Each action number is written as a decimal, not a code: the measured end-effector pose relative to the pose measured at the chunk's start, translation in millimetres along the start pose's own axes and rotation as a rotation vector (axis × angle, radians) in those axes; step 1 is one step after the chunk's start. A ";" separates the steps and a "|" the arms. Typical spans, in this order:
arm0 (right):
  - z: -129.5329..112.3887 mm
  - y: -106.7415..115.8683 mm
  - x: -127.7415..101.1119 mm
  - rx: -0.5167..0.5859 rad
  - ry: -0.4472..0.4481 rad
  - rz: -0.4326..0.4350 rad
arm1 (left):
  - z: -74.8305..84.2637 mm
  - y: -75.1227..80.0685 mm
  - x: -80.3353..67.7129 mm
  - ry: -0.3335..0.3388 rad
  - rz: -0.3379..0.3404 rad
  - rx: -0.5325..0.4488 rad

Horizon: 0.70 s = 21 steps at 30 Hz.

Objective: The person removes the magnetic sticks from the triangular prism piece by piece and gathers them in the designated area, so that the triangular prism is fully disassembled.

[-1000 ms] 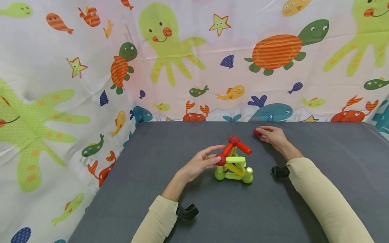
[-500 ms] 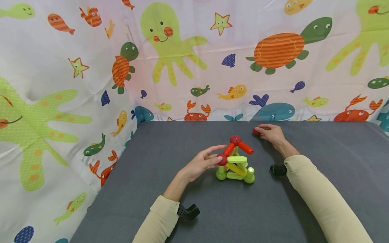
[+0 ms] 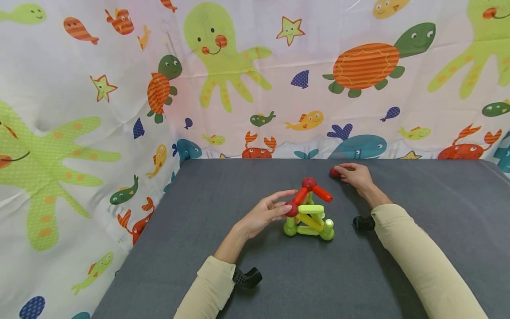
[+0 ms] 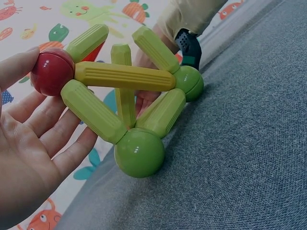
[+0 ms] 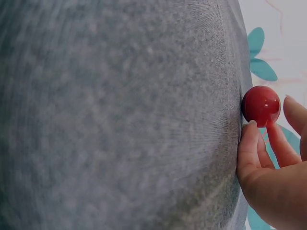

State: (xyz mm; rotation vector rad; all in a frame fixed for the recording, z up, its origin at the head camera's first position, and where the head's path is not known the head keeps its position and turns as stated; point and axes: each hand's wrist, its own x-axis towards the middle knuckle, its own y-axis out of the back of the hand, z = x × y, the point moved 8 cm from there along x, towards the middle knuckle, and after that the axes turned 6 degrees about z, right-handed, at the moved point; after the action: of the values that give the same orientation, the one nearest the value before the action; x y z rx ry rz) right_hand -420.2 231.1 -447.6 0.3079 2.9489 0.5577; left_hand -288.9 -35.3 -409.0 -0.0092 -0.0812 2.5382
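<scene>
A magnetic ball-and-stick structure [image 3: 308,219] stands on the table, with green balls at its base, green and yellow sticks, and two red sticks meeting at a red ball on top. My left hand [image 3: 260,217] holds its near-left red ball [image 4: 52,72], thumb on one side and fingers behind; the index finger extends past it. Farther back, my right hand [image 3: 357,178] is at a loose red ball [image 5: 262,106] on the table. In the right wrist view its fingertips [image 5: 251,125] touch the ball from one side, while the thumb [image 5: 292,112] stands apart from it.
The grey cloth-covered table [image 3: 191,212] ends at a sea-animal printed curtain [image 3: 255,79] behind and on the left. Black wrist devices [image 3: 247,278] sit at both cuffs. One red stick [image 3: 322,193] juts out to the right from the top ball.
My right hand and the loose red ball have shifted slightly left, the ball coming a little out from the fingers. The left hand and the structure stay in place.
</scene>
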 end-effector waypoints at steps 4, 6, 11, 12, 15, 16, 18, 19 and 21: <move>1.0 1.5 -0.4 0.043 0.005 -0.006 | 0.0 -0.1 -0.1 0.005 0.000 -0.001; 1.4 1.9 -0.3 0.074 0.007 -0.022 | 0.1 0.0 0.0 0.006 0.003 0.002; 4.3 3.9 -1.9 0.183 -0.018 -0.089 | 0.1 -0.2 0.6 0.004 0.009 0.007; 4.9 4.5 -2.5 0.199 -0.022 -0.102 | 0.1 -0.2 0.5 0.004 0.010 0.007; 7.6 7.7 -3.2 0.238 -0.035 -0.131 | 0.0 -0.2 0.2 0.003 0.011 0.008; 8.2 8.8 -3.9 0.249 -0.038 -0.142 | 0.0 -0.3 0.3 0.002 0.011 0.007; 9.5 10.7 -5.3 0.288 -0.053 -0.162 | -0.1 -0.3 0.5 0.001 0.014 0.003; 10.3 11.6 -6.2 0.320 -0.068 -0.172 | -0.1 -0.2 0.5 0.001 0.016 0.001; 11.5 13.0 -8.7 0.390 -0.099 -0.197 | -0.4 0.2 0.6 0.002 0.024 -0.001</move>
State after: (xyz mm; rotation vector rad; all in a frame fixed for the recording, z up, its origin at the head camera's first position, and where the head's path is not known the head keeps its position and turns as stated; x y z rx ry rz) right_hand -407.6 245.0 -452.6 0.0733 2.9260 -0.0582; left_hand -289.5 -35.1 -409.4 -0.0133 -0.0814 2.5622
